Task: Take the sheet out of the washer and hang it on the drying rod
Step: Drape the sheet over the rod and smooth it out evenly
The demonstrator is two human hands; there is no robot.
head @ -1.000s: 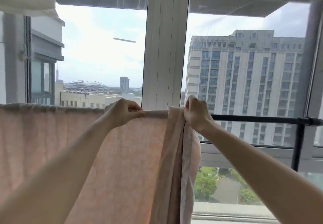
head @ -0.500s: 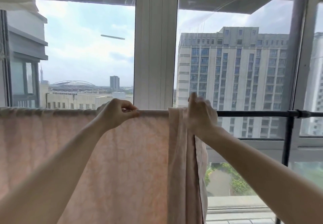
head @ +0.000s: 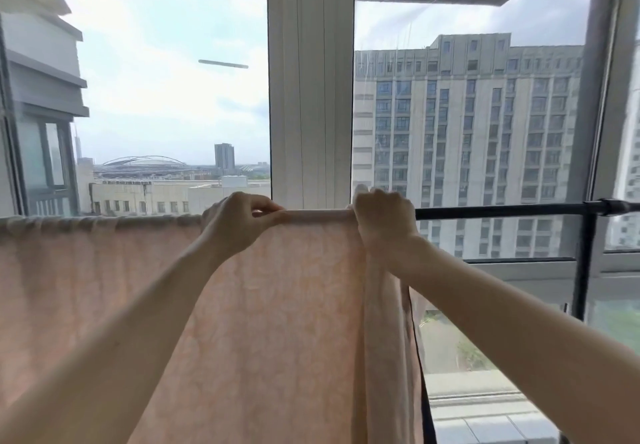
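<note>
Black drying rod point(head: 502, 210) runs horiz. across the window at about hand height, w/ a vertical black post point(head: 583, 263) dropping from it near the right end. Pink sheet point(head: 277, 305) is draped over the rod's left and middle part, hanging down in front; top edge bunched along the left stretch, smooth in the middle. Sheet's right edge hangs in folds. Rod to the right of it is bare.

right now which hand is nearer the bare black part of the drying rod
Right. The right hand grips the pink sheet's bunched edge right where the bare black drying rod begins; the left hand pinches the sheet farther left.
</note>
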